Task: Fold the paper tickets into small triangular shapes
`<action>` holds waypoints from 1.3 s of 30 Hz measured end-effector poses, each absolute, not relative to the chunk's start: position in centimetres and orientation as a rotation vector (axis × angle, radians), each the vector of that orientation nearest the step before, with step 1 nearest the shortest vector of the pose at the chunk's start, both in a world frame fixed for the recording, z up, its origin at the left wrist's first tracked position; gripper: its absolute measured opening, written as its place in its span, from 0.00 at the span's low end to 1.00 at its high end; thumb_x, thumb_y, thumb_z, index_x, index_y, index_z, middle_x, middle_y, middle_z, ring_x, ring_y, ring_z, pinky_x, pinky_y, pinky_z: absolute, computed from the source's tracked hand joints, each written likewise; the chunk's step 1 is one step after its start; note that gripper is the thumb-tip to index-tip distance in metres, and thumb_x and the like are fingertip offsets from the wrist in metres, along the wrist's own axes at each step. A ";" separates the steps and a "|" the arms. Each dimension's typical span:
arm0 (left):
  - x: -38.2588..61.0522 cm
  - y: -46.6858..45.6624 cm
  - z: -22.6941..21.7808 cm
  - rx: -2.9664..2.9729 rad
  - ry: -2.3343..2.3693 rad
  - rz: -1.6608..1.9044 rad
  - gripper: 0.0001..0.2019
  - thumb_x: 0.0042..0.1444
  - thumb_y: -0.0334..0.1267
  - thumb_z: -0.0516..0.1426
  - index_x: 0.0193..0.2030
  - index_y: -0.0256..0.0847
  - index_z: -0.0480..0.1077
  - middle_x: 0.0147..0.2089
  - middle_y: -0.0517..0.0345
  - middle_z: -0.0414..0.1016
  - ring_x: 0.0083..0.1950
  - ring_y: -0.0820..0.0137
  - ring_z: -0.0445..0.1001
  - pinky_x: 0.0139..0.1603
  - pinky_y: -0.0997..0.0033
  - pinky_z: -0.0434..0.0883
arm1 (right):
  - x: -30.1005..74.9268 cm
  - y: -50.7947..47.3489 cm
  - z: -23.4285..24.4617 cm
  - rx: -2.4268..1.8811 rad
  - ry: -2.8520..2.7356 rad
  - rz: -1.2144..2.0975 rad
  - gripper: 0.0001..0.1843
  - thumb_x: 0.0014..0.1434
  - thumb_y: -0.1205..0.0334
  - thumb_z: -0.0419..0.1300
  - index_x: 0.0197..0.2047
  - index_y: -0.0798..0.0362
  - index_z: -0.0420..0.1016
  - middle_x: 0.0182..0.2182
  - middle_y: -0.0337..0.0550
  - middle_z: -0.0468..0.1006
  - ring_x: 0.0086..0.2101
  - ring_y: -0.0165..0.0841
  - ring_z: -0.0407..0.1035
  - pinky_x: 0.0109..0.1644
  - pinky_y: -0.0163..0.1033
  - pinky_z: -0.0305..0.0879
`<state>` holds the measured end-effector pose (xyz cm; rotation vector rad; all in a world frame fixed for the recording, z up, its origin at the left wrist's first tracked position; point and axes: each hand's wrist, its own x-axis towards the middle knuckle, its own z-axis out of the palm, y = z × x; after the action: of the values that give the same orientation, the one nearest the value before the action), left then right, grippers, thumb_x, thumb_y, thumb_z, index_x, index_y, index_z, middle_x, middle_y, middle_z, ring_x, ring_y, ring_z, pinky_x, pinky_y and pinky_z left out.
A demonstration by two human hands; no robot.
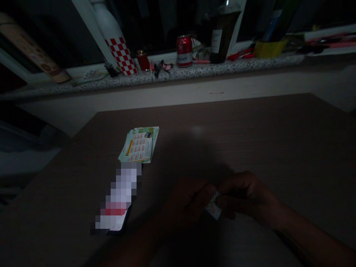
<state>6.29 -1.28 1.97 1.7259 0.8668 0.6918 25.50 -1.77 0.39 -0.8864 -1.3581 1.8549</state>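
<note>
In dim light my left hand (187,202) and my right hand (246,196) meet low over the brown table (250,141). Both are closed, pinching a small white and orange piece of paper (213,208) between them. To the left lies a stack of green printed cards (139,144) flat on the table. Below the stack lies a phone (118,202) with a lit, blurred screen.
A speckled stone sill (194,72) runs along the back. On it stand a red and white checked bottle (116,44), a red can (184,50), a dark wine bottle (222,35), a small red jar (142,60) and assorted clutter at the right.
</note>
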 end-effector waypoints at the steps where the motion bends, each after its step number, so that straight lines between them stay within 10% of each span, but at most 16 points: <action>1: 6.3 -1.3 2.0 1.735 0.869 0.695 0.20 0.66 0.44 0.47 0.24 0.38 0.64 0.21 0.63 0.62 0.22 0.77 0.61 0.25 0.78 0.57 | 25.5 -1.8 0.4 -0.881 -1.355 1.867 0.08 0.54 0.60 0.66 0.29 0.57 0.80 0.19 0.36 0.73 0.19 0.21 0.63 0.23 0.27 0.61; 39: 6.5 -1.2 1.8 1.919 0.824 0.712 0.17 0.67 0.41 0.45 0.27 0.39 0.61 0.24 0.64 0.60 0.25 0.76 0.61 0.27 0.76 0.57 | 24.7 -2.1 0.5 -1.032 -1.906 0.792 0.20 0.66 0.60 0.51 0.21 0.53 0.60 0.16 0.30 0.53 0.16 0.23 0.52 0.20 0.31 0.48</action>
<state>6.55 -1.20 1.85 1.9192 0.8242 0.7117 24.71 -2.15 0.51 -1.0316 -1.9062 0.7920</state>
